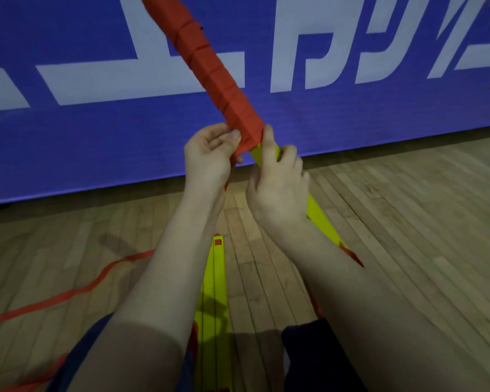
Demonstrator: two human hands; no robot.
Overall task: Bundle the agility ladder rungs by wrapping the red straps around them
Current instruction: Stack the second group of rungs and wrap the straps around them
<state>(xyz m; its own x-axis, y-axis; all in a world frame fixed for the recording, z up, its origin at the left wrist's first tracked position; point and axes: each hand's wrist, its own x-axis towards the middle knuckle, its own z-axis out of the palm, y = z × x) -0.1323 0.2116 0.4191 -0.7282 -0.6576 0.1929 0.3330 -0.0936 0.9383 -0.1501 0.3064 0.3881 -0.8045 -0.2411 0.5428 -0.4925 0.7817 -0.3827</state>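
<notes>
A blue banner with white lettering fills the space beyond both hands, and a wooden floor lies below them. Held up off that floor is a stack of yellow rungs, and most of the job on this stack looks done. From the left hand upward and away, the red strap covers the stack in close overlapping turns, right out of the top of the view. Bare yellow shows only from the right hand down toward the person, so I judge a short stretch of wrapping is left, and after it the strap end to secure. The stack's long axis runs on a slant: its wrapped end points up, away and to the left of the hands, and its bare end points down and right, passing the right forearm, where a bit of red shows at the tip. A second stack of rungs lies flat on the floor below the hands, between the forearms, pointing away from the person. It shows no wrapping, so it appears to be work still to do. A loose strap trails over the floor well to the left of the left forearm. The left hand pinches the strap at the lowest turn, thumb on top. The right hand is curled round the bare rungs just below that turn, holding the stack firm.
</notes>
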